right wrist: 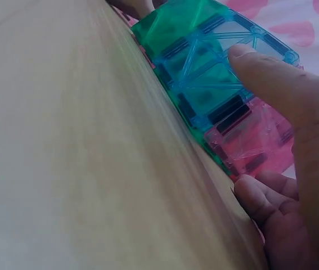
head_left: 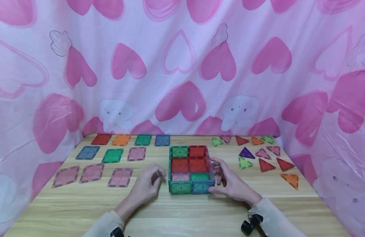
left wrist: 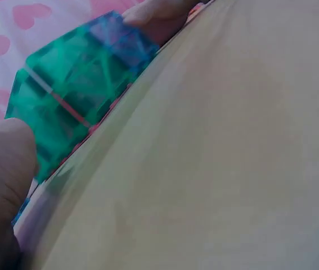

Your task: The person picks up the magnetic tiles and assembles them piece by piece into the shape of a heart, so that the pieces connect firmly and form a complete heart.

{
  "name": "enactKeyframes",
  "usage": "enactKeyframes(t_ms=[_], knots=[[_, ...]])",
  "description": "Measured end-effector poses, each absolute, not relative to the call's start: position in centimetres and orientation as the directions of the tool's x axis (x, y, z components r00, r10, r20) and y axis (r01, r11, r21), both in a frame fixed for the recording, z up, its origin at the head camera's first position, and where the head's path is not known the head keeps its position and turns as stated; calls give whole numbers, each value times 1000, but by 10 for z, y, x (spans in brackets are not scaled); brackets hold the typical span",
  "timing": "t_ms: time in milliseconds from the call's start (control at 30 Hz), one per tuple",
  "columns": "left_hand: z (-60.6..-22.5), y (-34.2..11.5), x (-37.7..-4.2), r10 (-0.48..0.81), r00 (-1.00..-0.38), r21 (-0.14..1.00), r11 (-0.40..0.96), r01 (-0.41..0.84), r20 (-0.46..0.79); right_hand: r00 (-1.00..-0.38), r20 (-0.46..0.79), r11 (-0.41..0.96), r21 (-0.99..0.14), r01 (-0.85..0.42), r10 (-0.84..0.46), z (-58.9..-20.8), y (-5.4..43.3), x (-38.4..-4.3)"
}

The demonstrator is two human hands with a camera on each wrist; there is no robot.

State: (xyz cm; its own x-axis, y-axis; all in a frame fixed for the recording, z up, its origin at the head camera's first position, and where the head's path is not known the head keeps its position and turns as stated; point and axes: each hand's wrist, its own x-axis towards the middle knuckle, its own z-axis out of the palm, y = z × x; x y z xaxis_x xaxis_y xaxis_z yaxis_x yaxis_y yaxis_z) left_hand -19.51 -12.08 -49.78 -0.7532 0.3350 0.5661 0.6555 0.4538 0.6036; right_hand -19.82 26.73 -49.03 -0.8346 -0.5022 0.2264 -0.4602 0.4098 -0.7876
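Observation:
An open-topped box of translucent magnetic tiles sits mid-table, with green and blue tiles along its front and red, pink and green squares showing inside. My right hand holds it at the right side. In the right wrist view its thumb lies on a blue tile, while the other fingers curl by a pink tile. On the opposite side my left hand rests near the box's left wall, fingers loosely curled and holding nothing visible. The left wrist view shows it close to a green tile.
Loose square tiles lie in rows at left, among them a red one, a green one and a pink one. Several triangular tiles, including a purple one and an orange one, spread at right. A heart-patterned curtain surrounds the table.

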Motion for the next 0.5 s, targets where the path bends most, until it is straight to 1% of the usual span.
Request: enactKeyframes(t_ms=[167, 300, 400, 500], knots=[[-496, -126, -223, 248, -744, 502, 603, 620, 620, -819, 262, 461, -720, -518, -510, -493, 270, -200], [-497, -128, -249, 221, -731, 433, 682, 589, 645, -802, 279, 495, -666, -559, -529, -495, 272, -202], [-497, -127, -267, 217, -733, 394, 728, 561, 644, -806, 276, 499, -667, -553, -523, -494, 271, -201], [-496, -126, -284, 224, -750, 354, 774, 525, 623, -818, 271, 494, -686, -534, -508, -494, 269, -200]])
